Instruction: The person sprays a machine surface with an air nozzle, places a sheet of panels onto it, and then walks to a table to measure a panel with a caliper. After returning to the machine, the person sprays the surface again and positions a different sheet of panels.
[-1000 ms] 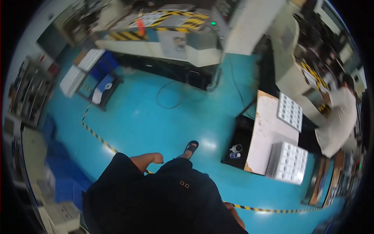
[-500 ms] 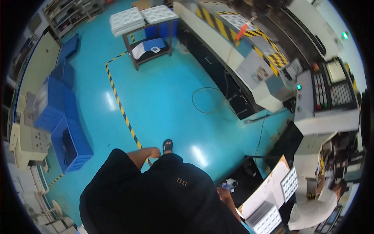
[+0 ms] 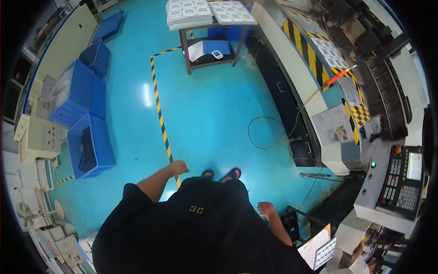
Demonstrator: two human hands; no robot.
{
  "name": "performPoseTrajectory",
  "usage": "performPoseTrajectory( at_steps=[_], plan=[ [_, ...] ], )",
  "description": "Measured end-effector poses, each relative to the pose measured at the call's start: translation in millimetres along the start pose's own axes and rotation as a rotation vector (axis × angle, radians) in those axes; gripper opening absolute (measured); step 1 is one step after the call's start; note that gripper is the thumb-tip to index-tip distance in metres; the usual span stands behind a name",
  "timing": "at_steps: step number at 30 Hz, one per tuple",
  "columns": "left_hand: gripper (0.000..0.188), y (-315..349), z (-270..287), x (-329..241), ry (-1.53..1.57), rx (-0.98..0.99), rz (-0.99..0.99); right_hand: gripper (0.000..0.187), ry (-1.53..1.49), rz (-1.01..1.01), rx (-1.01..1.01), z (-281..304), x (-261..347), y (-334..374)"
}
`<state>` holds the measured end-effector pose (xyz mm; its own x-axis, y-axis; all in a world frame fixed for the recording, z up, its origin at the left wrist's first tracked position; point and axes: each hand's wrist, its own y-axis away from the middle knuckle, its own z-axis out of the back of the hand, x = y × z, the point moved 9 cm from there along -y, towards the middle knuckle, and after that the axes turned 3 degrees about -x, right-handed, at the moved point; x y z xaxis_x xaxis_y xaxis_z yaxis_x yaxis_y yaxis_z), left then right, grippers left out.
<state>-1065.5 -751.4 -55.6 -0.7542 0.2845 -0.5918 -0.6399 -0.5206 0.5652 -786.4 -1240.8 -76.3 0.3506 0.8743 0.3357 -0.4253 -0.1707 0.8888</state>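
Hanging to the near left, the left hand (image 3: 179,168) sits above the yellow-and-black floor tape (image 3: 159,116), which lies flat on the floor below the fingertips, well apart from them. Left fingers bend inward; cannot tell how tightly they close. Right hand (image 3: 265,208) is out to the near right, fingers loosely bent and slightly apart. Nearest to it: a dark box-shaped unit (image 3: 289,224), just beyond the fingers on the right, touch not seen. Further right, a pale flat board (image 3: 311,251) carries a white grid tray (image 3: 325,253) with rows of small cells.

Floor (image 3: 210,118) is glossy turquoise, catching light in white streaks. Left: blue plastic bins (image 3: 104,144), straight-walled, the nearest with dark contents. Far: a brown-legged table (image 3: 186,52) bears stacked white moulded trays (image 3: 189,11); blue and white sheets on its lower shelf.

Right: pale machine housing with striped edging; an orange-handled tool (image 3: 335,78) rests on it, thin hose (image 3: 249,131) dropping into a round loop on the floor. Near right, a control panel (image 3: 404,182), square keys, lit screen. Dark sandals (image 3: 231,175) below the black shirt (image 3: 182,233).
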Motion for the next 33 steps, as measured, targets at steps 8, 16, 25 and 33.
performPoseTrajectory(
  at_steps=[8,16,25,33],
  plan=[
    [0.032,-38,-20,24,0.004,0.184,0.231,0.017,0.032,-0.032,0.075,75,81,-120],
    [0.025,-146,40,-30,0.034,0.108,0.354,0.029,0.224,0.415,-0.201,263,291,-239],
    [0.026,-276,82,-185,0.278,-0.055,0.25,0.021,-0.173,0.602,-0.31,375,481,-247],
    [0.031,-359,141,-166,0.256,-0.035,0.32,0.038,-0.173,0.609,-0.529,395,482,-277]
  ],
)
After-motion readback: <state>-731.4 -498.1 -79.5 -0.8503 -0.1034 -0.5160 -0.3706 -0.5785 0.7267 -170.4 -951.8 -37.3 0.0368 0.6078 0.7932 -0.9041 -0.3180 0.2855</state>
